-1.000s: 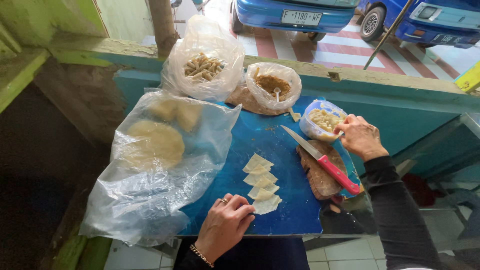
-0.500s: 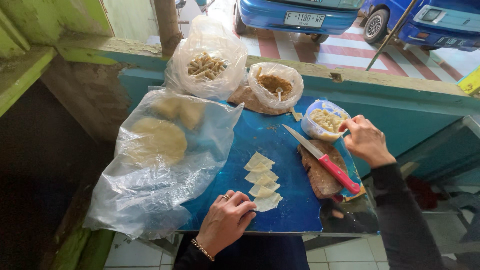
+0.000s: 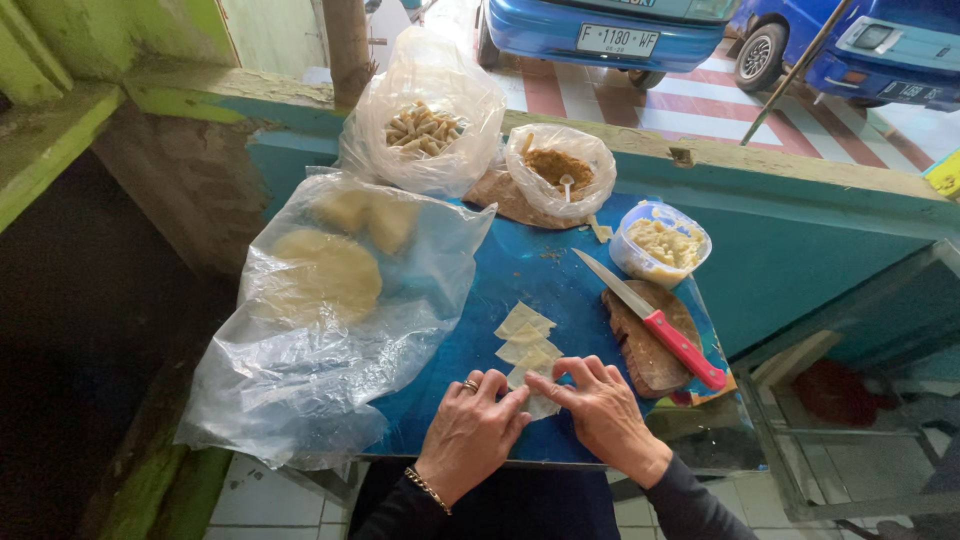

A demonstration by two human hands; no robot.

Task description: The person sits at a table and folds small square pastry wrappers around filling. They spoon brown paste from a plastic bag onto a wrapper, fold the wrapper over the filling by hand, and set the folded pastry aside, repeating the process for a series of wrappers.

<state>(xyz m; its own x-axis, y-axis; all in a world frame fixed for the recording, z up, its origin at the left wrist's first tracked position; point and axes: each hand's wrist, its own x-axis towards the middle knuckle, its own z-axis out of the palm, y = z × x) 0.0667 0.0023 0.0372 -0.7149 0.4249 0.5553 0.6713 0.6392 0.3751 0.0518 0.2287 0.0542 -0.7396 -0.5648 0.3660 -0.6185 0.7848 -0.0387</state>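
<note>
Wrapper: thin pale-yellow square dough sheet (image 3: 537,400), nearest me in a short row on the blue tabletop (image 3: 470,330), partly under both sets of fingertips.
Left hand: my left hand (image 3: 470,425), ring and bracelet on it, fingertips pressed on the sheet's left edge, palm down.
Right hand: my right hand (image 3: 600,410), fingertips meeting the left over the same sheet; hands together, pinching or folding it. I cannot tell whether filling sits inside, fingers cover it.
Handling, judged: very light, limp, likely tears or creases easily; probably slightly tacky, so sheets may stick to each other. Best taken by a corner or edge with fingertips, lifted flat.
Stack: more pale dough squares (image 3: 522,335) lying overlapped just beyond the hands.
Knife: red-handled kitchen knife (image 3: 650,318) resting across a round brown wooden board (image 3: 645,345), just right of my right hand; blade points away, the closest hazard.
Filling tub: small clear plastic tub of pale yellow mash (image 3: 660,245), beyond the board.
Bags: large crumpled clear plastic bag holding round pale dough discs (image 3: 320,300) crowds the left; clear bag of finished rolled pieces (image 3: 420,125) and clear bag of brown crumbs with a spoon (image 3: 558,170) stand at the far edge.
Beyond: blue cars (image 3: 600,25) parked past the green ledge (image 3: 780,165).
</note>
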